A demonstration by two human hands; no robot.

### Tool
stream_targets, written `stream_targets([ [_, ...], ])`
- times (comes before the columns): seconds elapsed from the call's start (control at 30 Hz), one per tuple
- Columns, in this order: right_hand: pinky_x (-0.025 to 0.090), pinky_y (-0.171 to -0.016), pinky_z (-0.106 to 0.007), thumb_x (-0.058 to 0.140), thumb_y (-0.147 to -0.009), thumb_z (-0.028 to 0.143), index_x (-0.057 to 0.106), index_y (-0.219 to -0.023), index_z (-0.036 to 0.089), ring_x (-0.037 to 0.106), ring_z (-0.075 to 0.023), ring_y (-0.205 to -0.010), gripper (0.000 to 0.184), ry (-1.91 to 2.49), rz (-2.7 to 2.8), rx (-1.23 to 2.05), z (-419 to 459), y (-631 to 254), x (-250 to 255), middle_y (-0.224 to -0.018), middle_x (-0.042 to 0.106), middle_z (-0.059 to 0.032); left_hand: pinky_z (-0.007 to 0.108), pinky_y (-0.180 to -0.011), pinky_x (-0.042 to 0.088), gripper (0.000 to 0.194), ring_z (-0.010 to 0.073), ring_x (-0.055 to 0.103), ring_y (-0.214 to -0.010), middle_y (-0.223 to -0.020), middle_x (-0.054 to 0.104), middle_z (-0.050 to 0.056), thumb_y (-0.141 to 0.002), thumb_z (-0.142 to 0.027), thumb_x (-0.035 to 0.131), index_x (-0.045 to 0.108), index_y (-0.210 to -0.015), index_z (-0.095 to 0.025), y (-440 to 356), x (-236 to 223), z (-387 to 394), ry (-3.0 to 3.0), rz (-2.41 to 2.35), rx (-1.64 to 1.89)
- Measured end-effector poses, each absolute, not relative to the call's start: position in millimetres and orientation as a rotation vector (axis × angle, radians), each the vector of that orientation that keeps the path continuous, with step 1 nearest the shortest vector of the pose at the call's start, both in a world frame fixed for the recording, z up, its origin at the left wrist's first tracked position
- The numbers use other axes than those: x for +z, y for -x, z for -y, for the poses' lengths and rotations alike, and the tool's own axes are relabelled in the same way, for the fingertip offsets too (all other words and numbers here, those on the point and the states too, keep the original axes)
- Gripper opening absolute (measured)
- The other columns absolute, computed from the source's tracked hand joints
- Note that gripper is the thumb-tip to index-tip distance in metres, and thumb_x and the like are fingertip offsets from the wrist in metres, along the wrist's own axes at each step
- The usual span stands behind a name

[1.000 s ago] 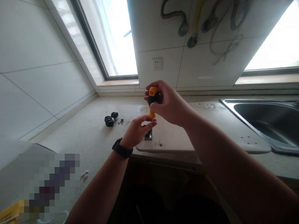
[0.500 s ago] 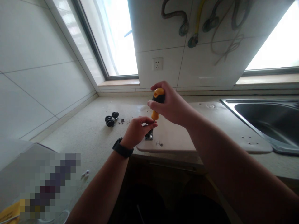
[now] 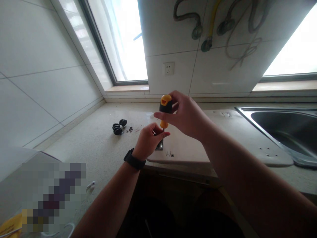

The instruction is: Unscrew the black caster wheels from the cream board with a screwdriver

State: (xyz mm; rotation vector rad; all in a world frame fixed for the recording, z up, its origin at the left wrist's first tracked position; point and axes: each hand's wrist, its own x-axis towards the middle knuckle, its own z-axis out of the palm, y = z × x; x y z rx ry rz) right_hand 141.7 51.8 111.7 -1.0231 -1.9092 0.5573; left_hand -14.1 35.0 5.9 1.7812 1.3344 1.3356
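Observation:
My right hand [image 3: 184, 115] grips a screwdriver [image 3: 165, 104] with a stubby yellow-and-black handle, held upright with its shaft down. At the lower end of the shaft, the thumb and forefinger of my left hand [image 3: 150, 140] are closed around it; any screw there is hidden. Under my left fingers sits a caster, its metal plate [image 3: 159, 147] showing at the near left corner of a pale board [image 3: 188, 145]. Several black caster wheels [image 3: 117, 128] lie on the counter to the left, with a small pile of screws [image 3: 130, 129] beside them.
The board lies on a speckled counter [image 3: 94, 135] and bears several small holes [image 3: 267, 151]. To the right is a steel sink [image 3: 292, 129]. A wall socket [image 3: 168, 68] and hoses [image 3: 195, 18] are behind. A white cable [image 3: 68, 228] lies at the lower left.
My right fingers have shifted their hold on the handle, and the thumb now stretches further left across it. The screwdriver stands a little more upright. My left hand stays at the shaft.

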Motion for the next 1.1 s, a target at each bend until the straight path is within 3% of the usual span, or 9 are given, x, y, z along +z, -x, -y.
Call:
stream_targets([
  [0.1, 0.046, -0.065, -0.037, 0.085, -0.065, 0.042, 0.058, -0.088, 0.02, 0.056, -0.0178, -0.072, 0.041, 1.047, 1.915, 0.516, -53.2, -141.1, 112.2, -0.08, 0.064, -0.0017, 0.027, -0.061, 0.044, 0.03, 0.0133, 0.056, -0.063, -0.069, 0.063, -0.001, -0.078, -0.037, 0.083, 0.059, -0.075, -0.019, 14.9, 6.7, -35.0, -1.827, -1.374, 1.349],
  [0.27, 0.053, -0.08, -0.043, 0.074, -0.071, 0.023, 0.059, -0.111, 0.019, 0.063, -0.0228, -0.089, 0.043, 0.934, 1.899, 0.612, -59.0, -143.7, 109.7, -0.1, 0.068, -0.0075, 0.033, -0.088, 0.052, 0.019, 0.0189, 0.069, -0.095, -0.104, 0.077, 0.006, -0.089, -0.033, 0.072, 0.073, -0.103, -0.02, 24.9, 11.4, -35.6, -1.972, -1.242, 1.165],
  [0.33, 0.054, -0.082, -0.044, 0.07, -0.071, 0.019, 0.057, -0.115, 0.019, 0.063, -0.0234, -0.092, 0.046, 0.911, 1.913, 0.634, -60.5, -144.3, 107.4, -0.103, 0.067, -0.0083, 0.034, -0.091, 0.053, 0.02, 0.0196, 0.071, -0.101, -0.11, 0.077, 0.007, -0.093, -0.031, 0.066, 0.075, -0.108, -0.021, 28.3, 12.2, -35.5, -1.955, -1.187, 1.089],
  [0.47, 0.052, -0.076, -0.04, 0.064, -0.072, 0.018, 0.051, -0.122, 0.02, 0.062, -0.0215, -0.087, 0.053, 0.933, 1.9, 0.693, -60.9, -142.7, 104.7, -0.102, 0.065, -0.0077, 0.034, -0.087, 0.055, 0.019, 0.0205, 0.073, -0.097, -0.106, 0.079, 0.007, -0.093, -0.033, 0.067, 0.078, -0.104, -0.022, 29.5, 11.1, -35.5, -1.938, -1.21, 1.087],
  [0.73, 0.044, -0.069, -0.037, 0.065, -0.076, 0.029, 0.051, -0.113, 0.019, 0.049, -0.0169, -0.074, 0.041, 1.004, 1.879, 0.58, -62.0, -141.2, 108.2, -0.085, 0.052, -0.0002, 0.034, -0.083, 0.056, 0.016, 0.0204, 0.074, -0.089, -0.098, 0.081, 0.005, -0.087, -0.034, 0.074, 0.079, -0.097, -0.022, 23.9, 6.0, -36.6, -1.881, -1.283, 1.19],
  [0.87, 0.045, -0.069, -0.038, 0.067, -0.075, 0.027, 0.051, -0.114, 0.018, 0.051, -0.0176, -0.074, 0.042, 0.982, 1.869, 0.574, -63.1, -142.9, 107.7, -0.085, 0.054, -0.001, 0.034, -0.08, 0.055, 0.016, 0.0196, 0.073, -0.085, -0.095, 0.081, 0.004, -0.088, -0.034, 0.074, 0.08, -0.097, -0.022, 19.7, 6.9, -35.6, -1.922, -1.29, 1.207],
  [1.1, 0.049, -0.07, -0.038, 0.067, -0.076, 0.022, 0.057, -0.105, 0.021, 0.055, -0.0183, -0.079, 0.03, 0.911, 1.758, 0.52, -61.3, -148.0, 115.4, -0.088, 0.059, -0.0018, 0.036, -0.091, 0.055, 0.024, 0.0209, 0.072, -0.098, -0.107, 0.079, 0.006, -0.091, -0.037, 0.07, 0.077, -0.109, -0.022, 21.4, 10.8, -34.0, -1.885, -1.224, 1.235],
])
